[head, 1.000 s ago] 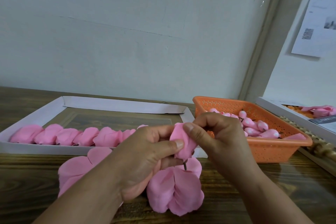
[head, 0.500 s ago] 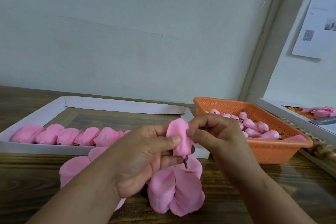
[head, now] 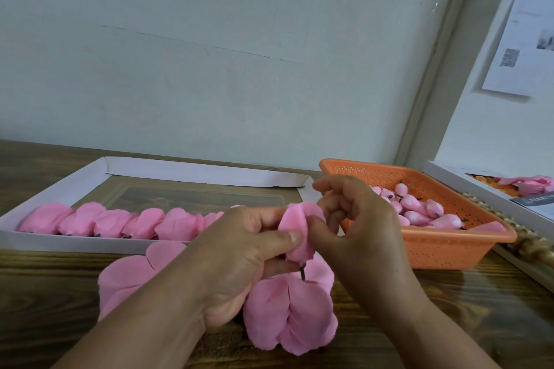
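Head view: the left hand (head: 239, 255) grips a pink bud (head: 295, 231) from the left, thumb pressed flat on its petal wrap, fingers curled beneath; the right hand (head: 356, 237) pinches the same bud from the right with thumb and curled fingers; the bud is held above the tabletop (head: 449, 308), its dark stem (head: 302, 272) pointing down; loose pink petals (head: 293, 317) lie on the tabletop under both hands; behind the hands a white tray (head: 60, 189) holds a row of pink flowers (head: 120, 220); to the right an orange basket (head: 449, 249) holds small buds (head: 416, 210).
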The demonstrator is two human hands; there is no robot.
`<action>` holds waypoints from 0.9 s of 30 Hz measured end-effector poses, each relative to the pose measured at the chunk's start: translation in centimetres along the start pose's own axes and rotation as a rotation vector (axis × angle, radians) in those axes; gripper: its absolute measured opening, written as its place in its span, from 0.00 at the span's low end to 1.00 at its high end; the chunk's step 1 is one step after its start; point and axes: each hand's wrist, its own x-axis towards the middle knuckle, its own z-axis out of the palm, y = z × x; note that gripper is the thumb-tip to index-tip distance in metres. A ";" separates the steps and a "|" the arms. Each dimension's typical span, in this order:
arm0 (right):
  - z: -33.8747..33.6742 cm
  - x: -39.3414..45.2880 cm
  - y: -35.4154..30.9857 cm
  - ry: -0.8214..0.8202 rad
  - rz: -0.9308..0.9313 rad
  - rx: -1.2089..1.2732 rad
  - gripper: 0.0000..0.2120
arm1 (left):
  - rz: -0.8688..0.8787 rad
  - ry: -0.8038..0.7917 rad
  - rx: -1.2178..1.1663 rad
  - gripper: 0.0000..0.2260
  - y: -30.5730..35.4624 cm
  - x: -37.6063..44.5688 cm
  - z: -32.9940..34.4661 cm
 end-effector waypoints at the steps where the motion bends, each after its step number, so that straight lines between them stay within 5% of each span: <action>1: 0.1 -0.1 -0.2 0.002 -0.002 0.009 0.22 | 0.004 0.011 0.005 0.11 0.0 0.0 0.1; 9: 0.1 -0.2 -0.6 -0.117 0.044 0.267 0.14 | 0.094 0.158 -0.036 0.11 -0.3 0.5 0.3; 13: 1.4 -1.0 -0.2 -0.102 -0.188 -0.001 0.17 | 0.098 0.215 -0.257 0.09 0.0 0.7 0.0; 19: 2.7 -1.3 0.7 0.146 -0.476 -0.329 0.04 | 0.064 0.177 -0.394 0.19 -0.3 0.8 0.1; 27: 2.3 -1.1 0.5 0.176 -0.351 -0.081 0.05 | 0.046 0.045 -0.457 0.12 -0.2 0.6 -0.1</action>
